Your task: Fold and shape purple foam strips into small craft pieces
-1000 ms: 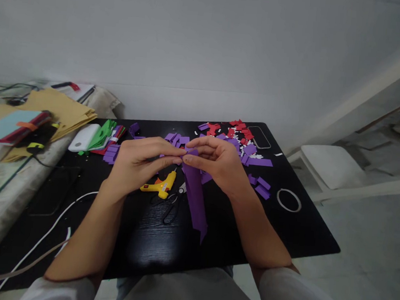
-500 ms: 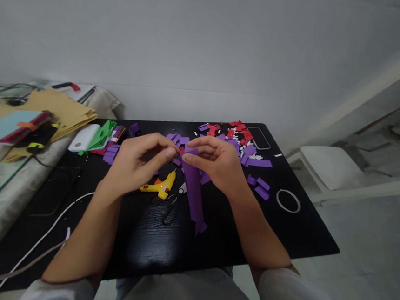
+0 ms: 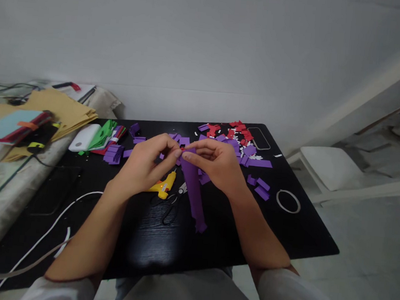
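A: Grip status?
B: Our right hand (image 3: 220, 163) had its fingers clamped on the purple strip (image 3: 194, 194) near its top; it hung over the tabletop (image 3: 226, 245). Our left hand (image 3: 146, 164) was at its edge; we couldn't tell if those fingers gripped.
A: Risk?
B: We judged a slack right pinch could drop it, uneven pulling could crease it.

The purple strip (image 3: 193, 194) looks like matt paper; the black surface (image 3: 152, 251) is glossy, finely grained; the yellow glue gun (image 3: 164, 187) smooth plastic.
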The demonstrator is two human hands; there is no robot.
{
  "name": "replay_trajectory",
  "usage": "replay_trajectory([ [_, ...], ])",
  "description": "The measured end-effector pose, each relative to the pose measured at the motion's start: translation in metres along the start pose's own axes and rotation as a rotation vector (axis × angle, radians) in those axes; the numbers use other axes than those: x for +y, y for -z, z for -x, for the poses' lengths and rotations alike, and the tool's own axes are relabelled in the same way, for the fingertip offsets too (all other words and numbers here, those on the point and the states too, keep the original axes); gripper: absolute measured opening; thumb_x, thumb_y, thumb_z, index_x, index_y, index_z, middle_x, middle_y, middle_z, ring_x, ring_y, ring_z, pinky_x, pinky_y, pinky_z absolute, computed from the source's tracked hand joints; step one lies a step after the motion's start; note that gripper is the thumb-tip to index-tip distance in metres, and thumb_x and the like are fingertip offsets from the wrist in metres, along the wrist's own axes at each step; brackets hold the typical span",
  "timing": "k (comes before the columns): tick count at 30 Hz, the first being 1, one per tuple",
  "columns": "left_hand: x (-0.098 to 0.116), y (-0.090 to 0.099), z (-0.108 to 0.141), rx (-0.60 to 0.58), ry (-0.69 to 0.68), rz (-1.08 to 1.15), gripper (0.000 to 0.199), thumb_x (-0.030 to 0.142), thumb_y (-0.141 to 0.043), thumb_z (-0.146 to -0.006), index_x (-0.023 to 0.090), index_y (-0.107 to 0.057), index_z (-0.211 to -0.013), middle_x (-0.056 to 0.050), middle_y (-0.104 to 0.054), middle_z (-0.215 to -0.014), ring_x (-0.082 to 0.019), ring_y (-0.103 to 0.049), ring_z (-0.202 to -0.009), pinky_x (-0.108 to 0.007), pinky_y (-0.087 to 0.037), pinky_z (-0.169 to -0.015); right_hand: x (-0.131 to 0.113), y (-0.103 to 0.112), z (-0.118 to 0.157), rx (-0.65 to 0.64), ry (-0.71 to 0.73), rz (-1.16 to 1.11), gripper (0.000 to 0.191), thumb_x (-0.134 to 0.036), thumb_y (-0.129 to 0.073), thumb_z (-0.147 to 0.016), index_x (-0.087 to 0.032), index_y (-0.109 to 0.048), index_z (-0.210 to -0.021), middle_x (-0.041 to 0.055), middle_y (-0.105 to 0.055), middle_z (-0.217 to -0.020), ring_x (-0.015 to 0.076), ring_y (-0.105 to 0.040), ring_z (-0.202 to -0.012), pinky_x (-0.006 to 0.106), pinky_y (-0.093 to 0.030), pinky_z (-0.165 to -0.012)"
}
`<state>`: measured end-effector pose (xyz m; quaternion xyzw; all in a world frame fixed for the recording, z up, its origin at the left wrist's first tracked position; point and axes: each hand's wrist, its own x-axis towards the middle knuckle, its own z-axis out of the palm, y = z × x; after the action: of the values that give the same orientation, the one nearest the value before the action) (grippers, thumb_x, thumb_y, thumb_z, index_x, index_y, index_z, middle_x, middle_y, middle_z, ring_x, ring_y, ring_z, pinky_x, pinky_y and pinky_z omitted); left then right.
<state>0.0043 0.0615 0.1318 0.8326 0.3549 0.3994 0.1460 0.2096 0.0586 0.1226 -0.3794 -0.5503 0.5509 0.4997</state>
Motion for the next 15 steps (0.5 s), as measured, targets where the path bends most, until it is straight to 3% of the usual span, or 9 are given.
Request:
replay_trajectory([
  [8,-0.0019,-0.0022,0.0001,0.033,-0.025,0.008,0.012,0.021,-0.06,-0.102,0.019,-0.061,-0.09,0.0,-0.064,-0.08,-0.012,-0.056,-0.069,-0.024,-0.045,-0.065,-0.0001,0.0007,0.0,0.041,0.04,0.007,0.032,-0.042,-0.098,-0.067,-0.021,-0.083,-0.086,0.0036,-0.084,-0.085,0.019,-0.079,-0.081,0.032,-0.065,-0.077],
  [15,-0.0025,-0.0035,0.0008,0.074,-0.005,0.012,0.01,0.02,-0.059,-0.101,0.02,-0.06,-0.091,0.0,-0.063,-0.08,-0.012,-0.057,-0.069,-0.025,-0.045,-0.065,0.0001,0.0006,-0.001,0.035,0.073,0.038,0.036,-0.052,-0.092,-0.075,-0.021,-0.084,-0.092,0.0046,-0.084,-0.092,0.0205,-0.079,-0.089,0.032,-0.065,-0.082],
])
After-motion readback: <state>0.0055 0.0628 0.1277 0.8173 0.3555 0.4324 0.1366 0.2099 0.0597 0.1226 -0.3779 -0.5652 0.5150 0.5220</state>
